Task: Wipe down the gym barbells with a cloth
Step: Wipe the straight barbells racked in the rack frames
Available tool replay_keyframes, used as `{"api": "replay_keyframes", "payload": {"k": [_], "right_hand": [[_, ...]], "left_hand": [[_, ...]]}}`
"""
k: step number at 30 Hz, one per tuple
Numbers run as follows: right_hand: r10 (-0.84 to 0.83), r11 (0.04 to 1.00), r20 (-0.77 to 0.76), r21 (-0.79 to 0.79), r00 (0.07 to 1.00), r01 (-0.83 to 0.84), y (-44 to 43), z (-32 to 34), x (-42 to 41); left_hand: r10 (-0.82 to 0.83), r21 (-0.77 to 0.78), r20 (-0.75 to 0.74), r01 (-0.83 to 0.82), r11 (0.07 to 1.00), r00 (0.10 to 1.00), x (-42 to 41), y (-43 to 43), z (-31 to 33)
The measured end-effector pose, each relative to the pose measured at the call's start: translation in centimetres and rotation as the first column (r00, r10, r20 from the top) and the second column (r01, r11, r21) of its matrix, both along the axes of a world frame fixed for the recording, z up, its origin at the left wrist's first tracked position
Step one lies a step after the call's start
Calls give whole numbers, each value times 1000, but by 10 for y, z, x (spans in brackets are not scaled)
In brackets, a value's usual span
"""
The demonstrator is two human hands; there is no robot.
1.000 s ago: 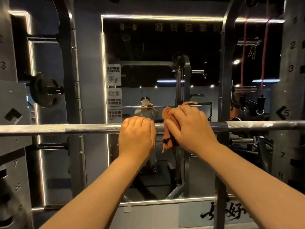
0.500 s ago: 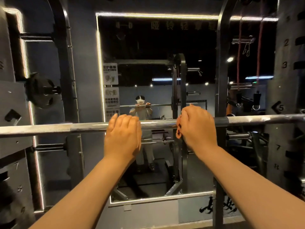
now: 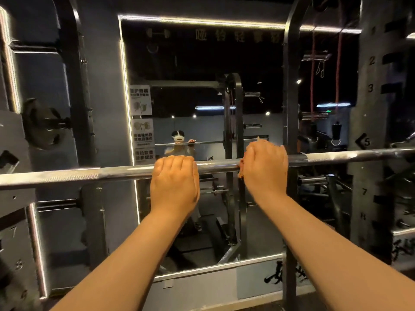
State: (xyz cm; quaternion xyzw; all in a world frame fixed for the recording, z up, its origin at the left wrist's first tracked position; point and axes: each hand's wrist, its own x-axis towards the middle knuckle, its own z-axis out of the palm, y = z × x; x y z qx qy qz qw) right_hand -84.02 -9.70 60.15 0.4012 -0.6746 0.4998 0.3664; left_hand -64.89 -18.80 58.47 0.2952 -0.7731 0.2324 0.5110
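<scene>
A long steel barbell (image 3: 67,176) runs across the view at chest height, resting in a rack. My left hand (image 3: 174,182) lies over the bar's middle with its fingers curled over the top. To its right, my right hand (image 3: 266,167) grips an orange cloth (image 3: 241,170) wrapped round the bar; only a small edge of the cloth shows at the hand's left side, the rest is hidden under the palm.
Dark rack uprights stand at left (image 3: 74,97) and right (image 3: 292,104). A weight plate (image 3: 41,124) hangs on a peg at left. A lit wall mirror (image 3: 202,131) behind the bar reflects the person and rack. Numbered rack posts (image 3: 372,86) rise at far right.
My right hand has slid to the right along the bar with the cloth, which now shows far less. The left hand stays on the bar; the view has shifted slightly.
</scene>
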Motion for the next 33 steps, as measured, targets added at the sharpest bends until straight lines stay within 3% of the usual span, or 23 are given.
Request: {"api": "replay_keyframes", "payload": {"k": [4,7,9,13,16,20,24,26,29,31,33], "right_hand": [[230,961,-160,194,960,-198,-19,-5,59],[304,928,-286,305,909,-214,-8,-4,66],[218,951,-296,276,930,-135,1,-1,48],[29,1000,57,7,998,-29,7,-3,14],[70,997,178,-45,981,-63,-8,-2,46],[313,939,-18,155,950,-307,-28,-7,115],[289,929,-279,311,916,-198,-25,-6,97],[155,970,-266,221,952,-96,-18,-13,73],[58,998,-54,21,997,-57,-20,-19,64],[94,995,-50,25,994,-93,-29,-16,83],[188,977,-168,134,968,-166,-35,-15,101]], "left_hand": [[-13,1,26,13,1000,1000,2,-2,2],[-54,22,134,52,998,990,9,-4,5],[-75,22,202,72,997,976,21,-9,7],[-23,5,174,23,1000,984,47,-22,6],[-55,3,130,55,999,990,47,-23,3],[-78,-33,88,81,996,993,44,-26,0],[-76,-67,93,82,994,993,47,-31,-1],[-89,-51,77,93,994,993,46,-30,-2],[-102,-53,57,105,993,993,43,-30,-4],[-100,-48,45,102,994,994,42,-31,-5],[-90,-42,53,92,995,995,42,-30,-4]]}}
